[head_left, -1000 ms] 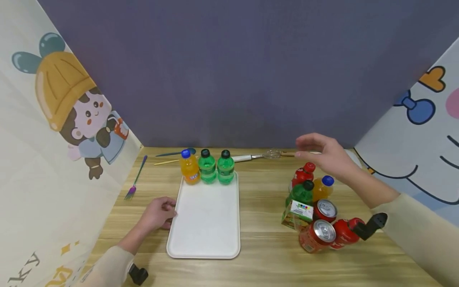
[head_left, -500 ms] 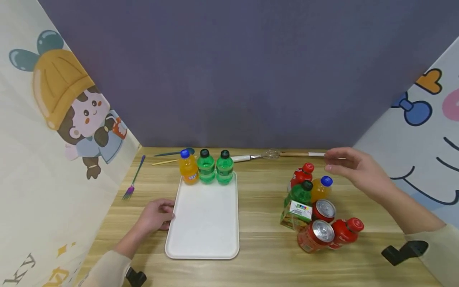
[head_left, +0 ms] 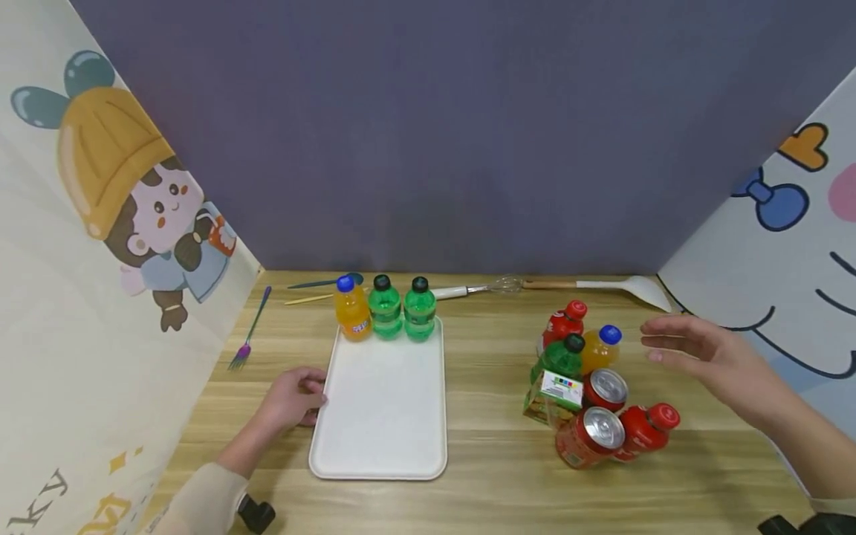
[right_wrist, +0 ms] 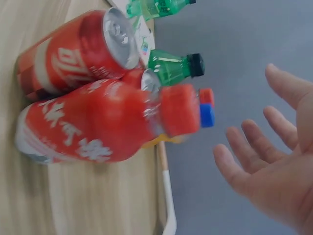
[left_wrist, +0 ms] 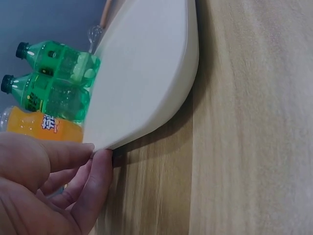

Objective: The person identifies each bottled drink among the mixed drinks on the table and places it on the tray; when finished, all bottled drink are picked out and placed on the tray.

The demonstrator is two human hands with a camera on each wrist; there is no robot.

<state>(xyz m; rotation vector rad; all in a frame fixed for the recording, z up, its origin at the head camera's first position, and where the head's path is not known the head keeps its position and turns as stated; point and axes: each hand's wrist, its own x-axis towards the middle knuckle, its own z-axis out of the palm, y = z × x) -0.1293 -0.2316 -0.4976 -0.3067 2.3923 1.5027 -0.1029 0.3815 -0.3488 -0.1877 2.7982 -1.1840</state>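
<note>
Right hand [head_left: 718,364] has slid off the spoon [head_left: 645,288], toward the wearer and out to 2 o'clock of the drinks cluster. Spoon's bowl now uncovered; tray [head_left: 377,416] and its drinks unmoved. Reads as a hand between moves, carrying nothing.

Tray on the worktop [head_left: 495,490], orange bottle [head_left: 352,308] and two green bottles [head_left: 386,308] [head_left: 420,310] along its 12 o'clock end. Cluster off at 3 o'clock: cans [head_left: 607,388] [head_left: 588,442], carton [head_left: 560,394], another green bottle [head_left: 560,360], another orange bottle [head_left: 600,351], red bottles [head_left: 565,327] [head_left: 645,431].

Left hand [head_left: 292,397] at the tray's 9 o'clock edge; left wrist view shows its rim pinched between fingertips, unclear from the head. Right wrist view: fingers spread wide, nothing held, lettering on the nearer red bottle. Only the head view shows the fork [head_left: 249,331], at 10 o'clock of the tray.
</note>
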